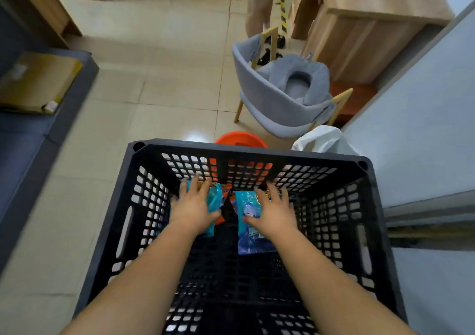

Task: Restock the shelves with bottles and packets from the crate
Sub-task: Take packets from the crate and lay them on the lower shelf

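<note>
— Black plastic crate [370,206] is filling my view; where are the packets?

— I'm seeing two blue packets lying on its floor near the far wall. My left hand [191,207] is resting flat, fingers spread, on the left packet [214,199]. My right hand [273,212] is lying spread over the right packet [250,234], which is sticking out beneath the palm toward me.
</note>
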Action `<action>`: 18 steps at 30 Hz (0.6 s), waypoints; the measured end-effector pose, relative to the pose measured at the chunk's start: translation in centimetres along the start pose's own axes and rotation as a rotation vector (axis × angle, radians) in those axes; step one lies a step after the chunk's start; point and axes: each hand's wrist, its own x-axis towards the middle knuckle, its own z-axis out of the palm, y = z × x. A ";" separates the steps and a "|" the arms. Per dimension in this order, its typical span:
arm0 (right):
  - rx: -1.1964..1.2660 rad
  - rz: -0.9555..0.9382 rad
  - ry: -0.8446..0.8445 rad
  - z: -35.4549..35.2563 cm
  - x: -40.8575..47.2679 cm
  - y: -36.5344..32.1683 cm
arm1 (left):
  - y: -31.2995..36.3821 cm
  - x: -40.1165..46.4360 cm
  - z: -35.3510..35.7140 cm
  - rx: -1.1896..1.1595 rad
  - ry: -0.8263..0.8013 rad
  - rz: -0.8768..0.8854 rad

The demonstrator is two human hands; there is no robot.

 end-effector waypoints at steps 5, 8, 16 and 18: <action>0.011 0.000 0.031 -0.5 -0.1 0.7 | -0.5 -0.3 -0.3 0.025 0.032 0.010; 0.019 -0.017 0.070 -1.0 -0.8 0.9 | -0.7 -1.5 -1.3 0.046 0.055 0.042; 0.038 -0.048 0.128 -2.4 -5.6 -0.3 | -0.6 -6.5 -3.9 0.048 0.139 0.149; 0.043 -0.032 0.142 -3.0 -7.3 -0.9 | -0.8 -7.7 -4.9 0.049 0.134 0.182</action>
